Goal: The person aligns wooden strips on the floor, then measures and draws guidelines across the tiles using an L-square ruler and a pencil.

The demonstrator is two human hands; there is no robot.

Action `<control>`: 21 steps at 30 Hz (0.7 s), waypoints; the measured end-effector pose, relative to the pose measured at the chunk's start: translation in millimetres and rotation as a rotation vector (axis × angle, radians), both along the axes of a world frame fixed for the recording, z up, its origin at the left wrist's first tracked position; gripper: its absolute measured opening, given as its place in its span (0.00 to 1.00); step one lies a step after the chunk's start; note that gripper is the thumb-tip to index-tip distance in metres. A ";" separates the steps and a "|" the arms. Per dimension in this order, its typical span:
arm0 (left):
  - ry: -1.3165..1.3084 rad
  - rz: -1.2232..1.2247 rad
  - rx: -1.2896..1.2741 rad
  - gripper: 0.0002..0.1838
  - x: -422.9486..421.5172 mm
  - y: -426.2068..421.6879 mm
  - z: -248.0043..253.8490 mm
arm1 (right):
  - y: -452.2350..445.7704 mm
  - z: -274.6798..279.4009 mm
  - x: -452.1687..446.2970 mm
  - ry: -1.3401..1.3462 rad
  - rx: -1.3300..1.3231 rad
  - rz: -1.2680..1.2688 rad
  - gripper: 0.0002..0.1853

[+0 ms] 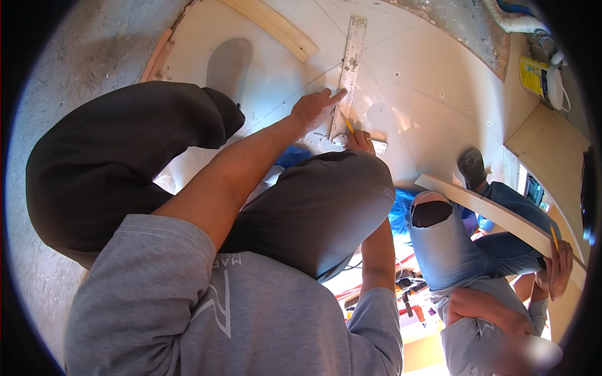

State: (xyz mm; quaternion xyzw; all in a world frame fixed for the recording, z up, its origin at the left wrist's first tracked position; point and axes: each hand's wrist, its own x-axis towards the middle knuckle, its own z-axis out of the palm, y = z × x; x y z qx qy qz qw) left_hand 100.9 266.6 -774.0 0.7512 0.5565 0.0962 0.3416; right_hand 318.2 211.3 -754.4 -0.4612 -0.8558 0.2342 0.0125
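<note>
A worn metal square (355, 47) lies on a large pale board (433, 69) marked with thin lines. Its long blade runs away from me, and its short stock is at the near end. With fingers stretched out, my left hand (312, 111) rests its fingertips at the left edge of the blade. My right hand (360, 141) is closed around a yellow pencil (349, 125), beside the blade near the stock. The pencil point is close to the blade's right edge; I cannot tell if it touches the board. My knee hides part of the right wrist.
A wooden strip (276, 26) lies at the board's far left. On the right, a seated co-worker holds a long wooden plank (495, 213) and a pencil (554, 235). Tools (411, 291) and blue plastic (401, 213) lie between us. A yellow-labelled bucket (536, 78) stands far right.
</note>
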 end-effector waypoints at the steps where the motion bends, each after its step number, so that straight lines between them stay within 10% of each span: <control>1: -0.004 0.000 0.003 0.36 -0.1 0.1 -0.4 | 1.3 1.8 -0.5 -0.004 0.009 0.013 0.22; 13: 0.055 -0.001 -0.016 0.35 1.6 2.3 -1.0 | 13.2 17.2 -6.0 0.022 -0.057 -0.015 0.18; 21: 0.245 -0.123 -0.099 0.39 10.7 10.2 14.1 | 63.5 83.1 -60.1 0.081 -0.410 -0.577 0.15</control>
